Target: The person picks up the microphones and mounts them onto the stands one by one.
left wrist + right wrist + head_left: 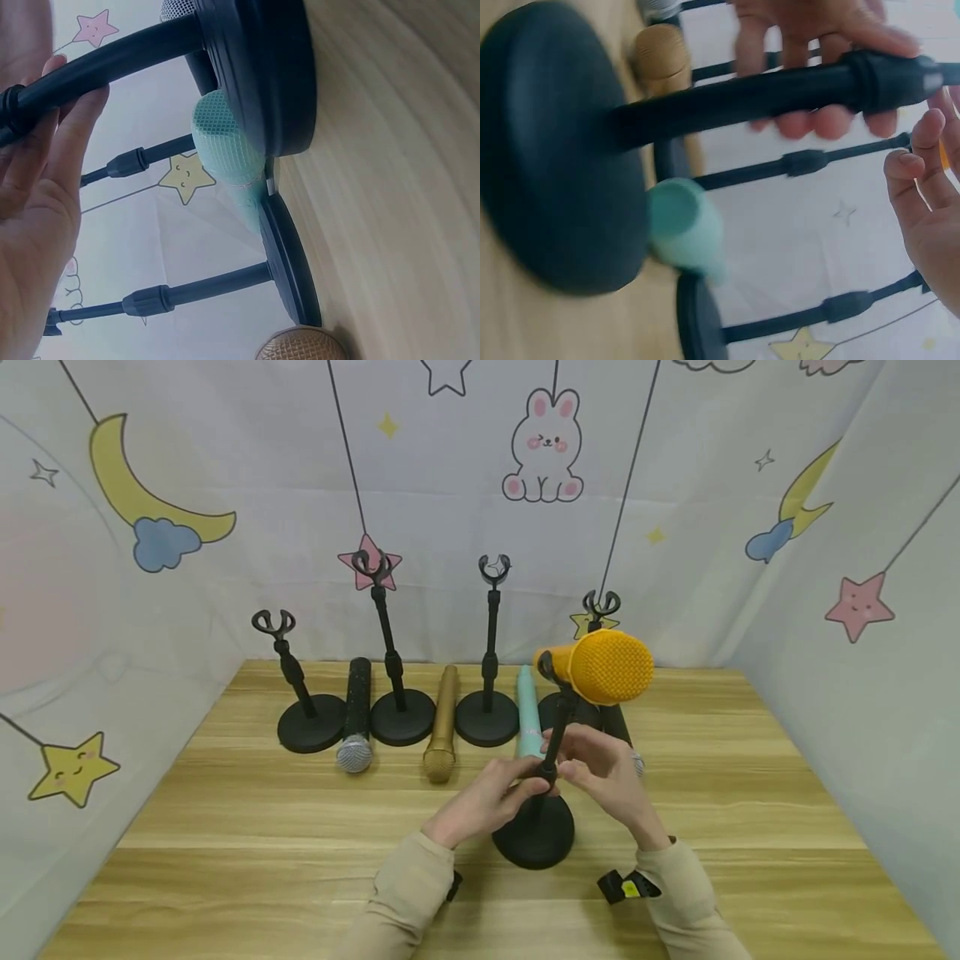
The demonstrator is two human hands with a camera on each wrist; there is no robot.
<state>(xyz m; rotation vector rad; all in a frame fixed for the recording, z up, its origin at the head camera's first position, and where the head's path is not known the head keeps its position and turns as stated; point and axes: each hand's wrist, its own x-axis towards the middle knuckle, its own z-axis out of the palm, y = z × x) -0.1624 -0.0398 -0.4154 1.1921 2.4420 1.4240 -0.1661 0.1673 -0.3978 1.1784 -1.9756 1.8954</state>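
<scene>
My left hand [486,799] grips the pole of a black microphone stand [534,837] near its collar, thumb in front and fingers behind. A yellow-orange microphone [611,667] lies tilted in the clip on top, its mesh head pointing right. To the right of the pole is my right hand [613,781]. Its fingers are loosely bent and spread in the right wrist view, beside the collar, gripping nothing. The stand's round base is at the table; whether it is lifted I cannot tell. Behind the pole lies a turquoise microphone [528,710], partly hidden.
Several black stands with unfilled clips, such as the leftmost stand [311,724], line the back. Between them lie a black microphone [358,710], a gold microphone [442,727] and another dark microphone [615,724], partly covered by my right hand. A printed curtain [450,485] hangs behind the wooden table [262,877].
</scene>
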